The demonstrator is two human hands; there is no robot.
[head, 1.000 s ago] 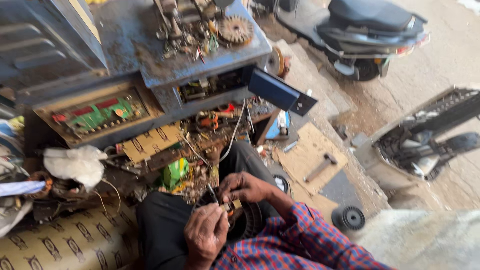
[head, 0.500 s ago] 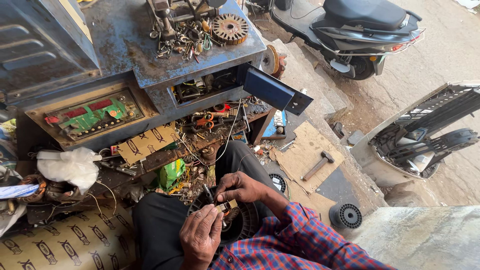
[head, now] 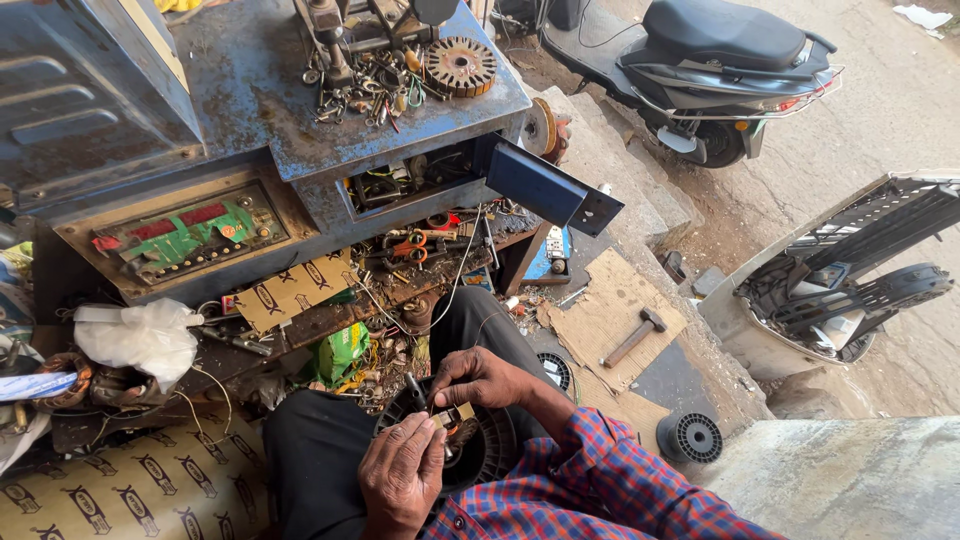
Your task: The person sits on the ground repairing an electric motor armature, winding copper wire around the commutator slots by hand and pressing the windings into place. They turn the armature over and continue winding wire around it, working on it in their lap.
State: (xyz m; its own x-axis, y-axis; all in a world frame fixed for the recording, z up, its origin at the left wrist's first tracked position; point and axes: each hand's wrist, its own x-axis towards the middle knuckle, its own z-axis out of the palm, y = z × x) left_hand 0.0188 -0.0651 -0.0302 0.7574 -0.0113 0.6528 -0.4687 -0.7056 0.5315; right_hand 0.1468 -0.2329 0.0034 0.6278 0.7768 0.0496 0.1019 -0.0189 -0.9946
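Head view: two hands work a small part over a round black motor housing (head: 478,445) on the lap, low in the frame's middle.

Since a second ago the hands have barely shifted; the view has only swung a little, so the fiddling goes on in place. The left hand (head: 402,478) curls palm-in, fingers narrow, pinching a small tan piece (head: 452,415). The right hand (head: 480,378) arches over it, fingertips closed on the same piece beside a dark tool (head: 414,388). A hammer (head: 636,335) lies on cardboard (head: 600,310) at right.
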